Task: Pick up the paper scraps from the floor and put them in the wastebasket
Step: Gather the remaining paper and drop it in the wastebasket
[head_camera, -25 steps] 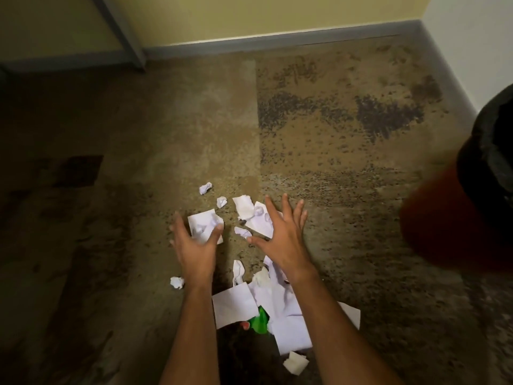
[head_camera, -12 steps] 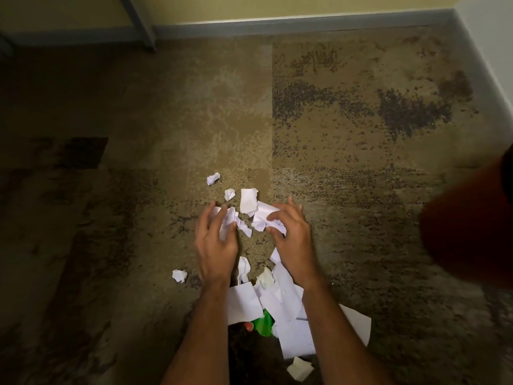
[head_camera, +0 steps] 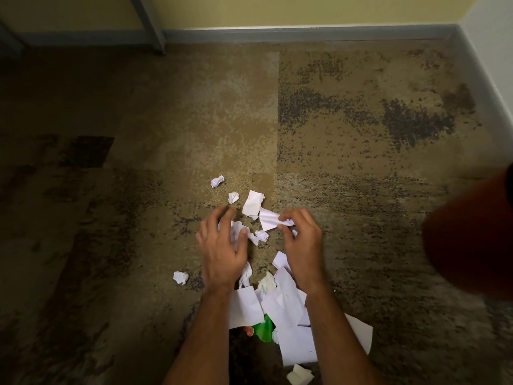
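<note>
White paper scraps lie scattered on the brown carpet. My left hand (head_camera: 220, 250) curls around a crumpled scrap (head_camera: 236, 230) on the floor. My right hand (head_camera: 301, 240) pinches the edge of a flat white sheet (head_camera: 268, 219) with its fingertips. Beyond the hands lie a folded piece (head_camera: 252, 203) and two small balls (head_camera: 217, 181) (head_camera: 233, 197). Another ball (head_camera: 181, 277) rests left of my left wrist. A pile of larger sheets (head_camera: 288, 309) with a green scrap (head_camera: 265, 329) sits between my forearms. The orange wastebasket (head_camera: 472, 240) is blurred at the right edge.
A yellow wall with a grey baseboard (head_camera: 305, 33) runs along the back, meeting a white wall at the right corner. A grey furniture leg (head_camera: 150, 23) stands at the back left. Patterned carpet (head_camera: 361, 120) stretches between the scraps and the wall.
Both hands went from spread flat over the scraps to curled, fingers closing on paper. The view shifted, so the wastebasket slid further toward the right edge.
</note>
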Demonstrator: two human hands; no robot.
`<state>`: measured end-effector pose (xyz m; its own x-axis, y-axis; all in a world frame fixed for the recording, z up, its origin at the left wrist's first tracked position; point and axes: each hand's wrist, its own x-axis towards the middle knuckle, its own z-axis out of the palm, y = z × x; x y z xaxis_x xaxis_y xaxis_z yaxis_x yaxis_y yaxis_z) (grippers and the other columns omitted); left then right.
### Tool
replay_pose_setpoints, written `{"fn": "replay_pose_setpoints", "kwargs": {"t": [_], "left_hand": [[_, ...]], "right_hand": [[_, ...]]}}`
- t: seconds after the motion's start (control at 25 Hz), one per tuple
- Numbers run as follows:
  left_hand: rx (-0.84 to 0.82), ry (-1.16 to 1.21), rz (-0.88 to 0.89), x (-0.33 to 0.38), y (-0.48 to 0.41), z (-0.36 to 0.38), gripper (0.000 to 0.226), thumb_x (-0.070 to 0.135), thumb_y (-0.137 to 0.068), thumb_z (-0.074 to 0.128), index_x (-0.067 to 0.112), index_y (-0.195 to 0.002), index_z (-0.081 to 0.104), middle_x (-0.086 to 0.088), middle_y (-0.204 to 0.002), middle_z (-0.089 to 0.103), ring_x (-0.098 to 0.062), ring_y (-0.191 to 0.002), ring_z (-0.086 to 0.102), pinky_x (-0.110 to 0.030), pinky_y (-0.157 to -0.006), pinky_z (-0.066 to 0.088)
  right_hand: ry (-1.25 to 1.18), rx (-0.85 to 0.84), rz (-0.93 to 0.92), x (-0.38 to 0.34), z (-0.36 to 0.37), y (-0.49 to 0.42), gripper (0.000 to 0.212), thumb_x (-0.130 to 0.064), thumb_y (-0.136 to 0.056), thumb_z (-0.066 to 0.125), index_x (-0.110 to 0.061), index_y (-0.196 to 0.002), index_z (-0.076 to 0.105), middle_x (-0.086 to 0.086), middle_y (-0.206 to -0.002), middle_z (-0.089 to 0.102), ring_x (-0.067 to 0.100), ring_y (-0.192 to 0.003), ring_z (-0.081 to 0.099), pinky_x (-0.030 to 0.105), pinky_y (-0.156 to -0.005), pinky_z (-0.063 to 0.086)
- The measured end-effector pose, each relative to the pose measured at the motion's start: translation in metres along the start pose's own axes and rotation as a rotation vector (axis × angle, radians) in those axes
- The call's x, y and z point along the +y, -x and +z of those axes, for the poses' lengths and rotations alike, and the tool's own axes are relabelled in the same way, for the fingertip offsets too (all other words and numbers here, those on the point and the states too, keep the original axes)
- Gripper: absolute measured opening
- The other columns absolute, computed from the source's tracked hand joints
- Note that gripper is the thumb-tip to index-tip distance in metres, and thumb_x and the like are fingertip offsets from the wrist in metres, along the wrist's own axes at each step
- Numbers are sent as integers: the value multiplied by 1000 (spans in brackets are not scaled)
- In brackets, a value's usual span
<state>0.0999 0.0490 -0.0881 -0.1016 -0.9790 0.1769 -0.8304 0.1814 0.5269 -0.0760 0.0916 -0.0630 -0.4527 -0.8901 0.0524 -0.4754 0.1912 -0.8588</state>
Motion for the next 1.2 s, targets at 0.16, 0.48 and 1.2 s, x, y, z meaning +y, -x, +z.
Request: {"fn": "replay_pose_setpoints", "kwargs": {"t": [0.16, 0.48, 1.2], "left_hand": [[-94, -257, -10, -1, -5, 1, 82, 85, -89, 53, 31, -151, 54, 0, -147, 53, -23, -128, 48, -42, -99, 38], [-90, -356, 61, 1, -7, 6, 37, 52, -102, 54, 24, -125, 66, -4, -122, 60, -22, -106, 52, -41, -84, 48], [77, -348, -107, 12, -8, 5, 22, 31, -108, 55, 16, -96, 65, -4, -87, 63, -15, -83, 36, -34, -70, 37]], "right_hand": [[56, -115, -13, -1, 7, -2, 58, 11, -88, 77, -15, -138, 66, -3, -133, 58, 10, -128, 54, 14, -106, 45], [185, -67, -91, 1, 13, -3, 36, 14, -92, 70, -3, -123, 75, 3, -122, 60, 16, -120, 52, 20, -100, 47], [-35, 34, 103, -13, -12, -10, 26, 2, -98, 72, -9, -119, 81, -4, -113, 76, 11, -106, 72, 14, -89, 57]]}}
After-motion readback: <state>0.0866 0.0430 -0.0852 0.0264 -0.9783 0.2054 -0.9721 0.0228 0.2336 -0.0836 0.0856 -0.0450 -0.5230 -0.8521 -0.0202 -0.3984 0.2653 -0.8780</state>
